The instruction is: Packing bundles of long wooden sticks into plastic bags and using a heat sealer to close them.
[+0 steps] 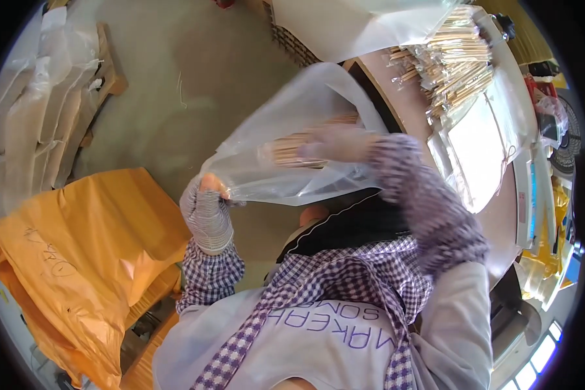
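A clear plastic bag [286,110] hangs before me with its mouth toward the right. My left hand [207,211], in a grey knit glove with bare fingertips, is closed on the bag's near left edge. Inside the bag lies a bundle of thin wooden sticks [289,151]. My right hand [341,143] reaches over the sticks at the bag's mouth. It is smeared by motion, so whether its fingers grip the sticks is unclear. Checked sleeve covers sit on both forearms.
A pile of film-wrapped wooden sticks [461,58] lies on the table [403,78] at the right, beside clear plastic bags [478,153]. At the left stand a big orange sack [91,247] and stacked, plastic-wrapped goods [45,110]. A white sheet-like bag [364,29] overhangs the table's far end.
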Tool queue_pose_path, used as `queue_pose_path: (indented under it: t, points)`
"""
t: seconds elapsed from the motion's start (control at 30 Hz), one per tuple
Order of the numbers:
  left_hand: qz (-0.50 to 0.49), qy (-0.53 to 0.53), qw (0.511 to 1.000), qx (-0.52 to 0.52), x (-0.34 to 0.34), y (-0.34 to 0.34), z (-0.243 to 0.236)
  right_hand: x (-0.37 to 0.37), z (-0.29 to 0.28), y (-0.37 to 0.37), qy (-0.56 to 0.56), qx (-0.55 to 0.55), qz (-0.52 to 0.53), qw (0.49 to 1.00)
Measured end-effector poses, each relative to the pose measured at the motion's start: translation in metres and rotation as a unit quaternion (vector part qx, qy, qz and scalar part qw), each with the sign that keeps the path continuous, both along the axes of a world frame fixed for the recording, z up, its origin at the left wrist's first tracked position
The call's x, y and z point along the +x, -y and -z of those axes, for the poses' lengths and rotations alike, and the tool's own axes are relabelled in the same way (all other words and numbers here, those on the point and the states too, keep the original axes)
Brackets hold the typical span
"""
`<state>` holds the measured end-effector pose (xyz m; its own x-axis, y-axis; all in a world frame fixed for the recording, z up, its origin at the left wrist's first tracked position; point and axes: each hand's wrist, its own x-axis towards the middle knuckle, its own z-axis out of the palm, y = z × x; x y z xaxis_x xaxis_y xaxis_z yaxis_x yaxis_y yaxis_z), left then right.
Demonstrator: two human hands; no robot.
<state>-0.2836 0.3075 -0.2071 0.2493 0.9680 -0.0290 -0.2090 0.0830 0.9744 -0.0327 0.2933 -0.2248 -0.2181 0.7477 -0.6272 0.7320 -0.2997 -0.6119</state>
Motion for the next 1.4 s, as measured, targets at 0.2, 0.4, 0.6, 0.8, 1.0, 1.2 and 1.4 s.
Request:
queue_pose_path:
  t: [0.2,0.4,0.6,0.8,1.0,1.2,1.4]
  points:
    - [0.033,0.009,0.999,-0.006,0.0,-0.007,0.004,0.046,-0.019,0.087,0.3,0.212,-0.27,0.89]
    - [-0.008,-0.052,0.994,0.101,0.019,-0.019,-0.021,0.072,-0.037,0.044,0.277,0.477,0.047,0.833]
    - [0.095,-0.043,0.938,0.329,-0.015,-0.026,-0.099,0.076,-0.127,0.038,0.09,0.536,0.048,0.838]
    - [-0.145,0.002,0.982,0.124,0.042,-0.073,-0.061,0.079,-0.053,0.041,0.243,0.474,0.235,0.813]
    - [-0.102,-0.089,0.985,0.104,-0.022,-0.073,0.001,0.066,-0.024,0.025,0.304,0.536,0.115,0.779]
    - [-0.023,-0.393,0.796,0.46,0.028,0.007,-0.027,0.018,-0.032,0.008,0.288,0.511,0.055,0.808]
    - [0.109,-0.637,0.626,0.436,0.174,0.015,0.049,0.022,-0.023,0.041,0.181,0.571,0.104,0.794]
